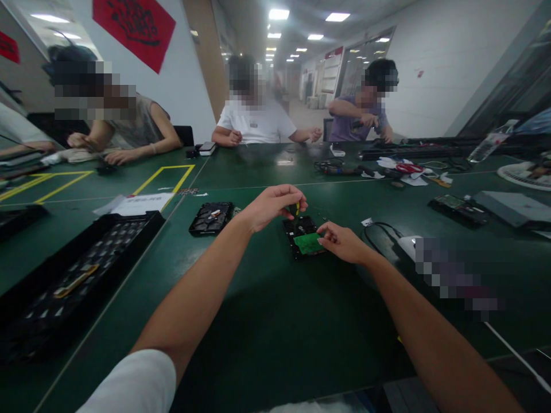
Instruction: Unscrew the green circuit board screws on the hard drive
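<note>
A small black device [291,244], like a hard drive, lies on the green table with a green circuit board [307,244] on its near part. Above its far side, my left hand [278,203] is closed around a short black-and-yellow screwdriver [294,209], whose lower end is hard to make out. At the board's right edge is my right hand [342,241], with thumb and forefinger pinched on the board. A second black device [210,218] rests left of my left hand, a small light-coloured piece on top.
A long black tray [129,238] holding a yellowish strip [76,281] lies at left. On the right are a cable [374,225], a blurred-out object [447,269], another black device [460,209] and a grey box [516,209]. Three people sit across the table [267,321].
</note>
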Tool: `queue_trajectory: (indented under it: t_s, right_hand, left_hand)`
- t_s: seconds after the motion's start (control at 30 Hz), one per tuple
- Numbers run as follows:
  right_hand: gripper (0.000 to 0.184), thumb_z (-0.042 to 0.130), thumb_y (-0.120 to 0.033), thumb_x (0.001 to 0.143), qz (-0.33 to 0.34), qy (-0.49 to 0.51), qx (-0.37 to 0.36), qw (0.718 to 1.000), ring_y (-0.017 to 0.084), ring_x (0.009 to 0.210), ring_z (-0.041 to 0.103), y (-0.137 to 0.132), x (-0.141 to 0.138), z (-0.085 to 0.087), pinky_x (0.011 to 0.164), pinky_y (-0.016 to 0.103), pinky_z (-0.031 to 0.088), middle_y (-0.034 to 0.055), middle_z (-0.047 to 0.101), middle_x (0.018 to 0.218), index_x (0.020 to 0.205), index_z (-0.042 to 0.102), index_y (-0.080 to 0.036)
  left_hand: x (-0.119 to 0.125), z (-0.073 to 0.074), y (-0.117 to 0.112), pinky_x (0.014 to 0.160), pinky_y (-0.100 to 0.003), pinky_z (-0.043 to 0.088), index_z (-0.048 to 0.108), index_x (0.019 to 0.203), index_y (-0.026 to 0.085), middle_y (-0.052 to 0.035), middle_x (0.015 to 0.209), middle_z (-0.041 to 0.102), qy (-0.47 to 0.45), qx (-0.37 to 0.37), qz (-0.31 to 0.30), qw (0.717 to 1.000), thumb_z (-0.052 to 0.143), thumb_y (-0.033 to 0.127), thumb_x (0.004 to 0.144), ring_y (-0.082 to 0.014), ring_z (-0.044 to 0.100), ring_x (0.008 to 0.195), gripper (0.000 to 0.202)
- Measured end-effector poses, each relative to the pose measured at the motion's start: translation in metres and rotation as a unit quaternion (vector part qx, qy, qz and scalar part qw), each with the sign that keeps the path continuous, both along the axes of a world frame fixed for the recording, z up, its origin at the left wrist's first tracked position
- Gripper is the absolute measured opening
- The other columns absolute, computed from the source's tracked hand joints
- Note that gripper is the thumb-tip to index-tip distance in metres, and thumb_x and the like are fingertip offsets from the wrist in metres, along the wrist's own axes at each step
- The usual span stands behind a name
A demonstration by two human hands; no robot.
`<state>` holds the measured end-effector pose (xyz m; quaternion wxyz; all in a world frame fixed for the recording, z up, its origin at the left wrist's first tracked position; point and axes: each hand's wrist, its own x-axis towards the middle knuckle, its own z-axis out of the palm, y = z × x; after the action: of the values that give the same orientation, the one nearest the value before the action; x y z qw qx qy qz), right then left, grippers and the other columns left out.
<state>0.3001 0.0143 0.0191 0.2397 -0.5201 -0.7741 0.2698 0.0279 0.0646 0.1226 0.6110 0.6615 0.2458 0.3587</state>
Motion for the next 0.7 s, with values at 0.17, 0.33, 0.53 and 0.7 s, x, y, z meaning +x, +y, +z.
queue_trajectory:
  t_s: [0.17,0.33,0.53,0.7]
  right_hand:
    - [0.027,0.061,-0.038,0.095,0.001,-0.009,0.002,1.0,0.016,0.071,0.06,-0.0015,-0.0013,0.0029,0.066,0.029,0.044,0.0016,0.067,0.082,0.117,0.061,-0.021]
    - [0.028,0.06,-0.037,0.096,0.007,-0.014,0.002,1.0,0.017,0.071,0.06,-0.0024,-0.0027,0.006,0.066,0.03,0.044,0.0016,0.067,0.082,0.12,0.062,-0.022]
    - [0.028,0.059,-0.037,0.097,0.011,-0.015,-0.004,1.0,0.017,0.071,0.061,-0.0022,-0.0022,0.0061,0.066,0.03,0.044,0.0012,0.067,0.082,0.12,0.061,-0.022]
    - [0.028,0.06,-0.038,0.096,0.011,-0.012,-0.003,1.0,0.017,0.072,0.061,-0.0021,-0.0015,0.0046,0.067,0.03,0.045,0.0013,0.067,0.083,0.12,0.061,-0.022]
  left_hand:
    - [0.0002,0.0012,0.0002,0.066,-0.025,0.055,0.07,0.097,0.013,-0.0126,0.1,0.072,-0.015,-0.034,-0.007,0.999,0.063,0.041,0.094,-0.0195,0.069,0.092,0.028]
    - [0.0005,0.0013,-0.0012,0.067,-0.025,0.055,0.069,0.094,0.014,-0.0093,0.098,0.072,0.007,0.01,0.024,1.0,0.072,0.039,0.09,-0.0171,0.068,0.089,0.025]
    - [0.0016,0.0011,-0.0016,0.065,-0.023,0.054,0.069,0.095,0.014,-0.0076,0.095,0.07,0.032,0.04,0.045,0.998,0.075,0.042,0.088,-0.0149,0.066,0.083,0.029]
    - [-0.0007,0.0006,0.0002,0.065,-0.022,0.053,0.071,0.1,0.016,-0.0078,0.1,0.071,0.024,0.053,0.025,0.998,0.073,0.04,0.089,-0.0163,0.067,0.09,0.026]
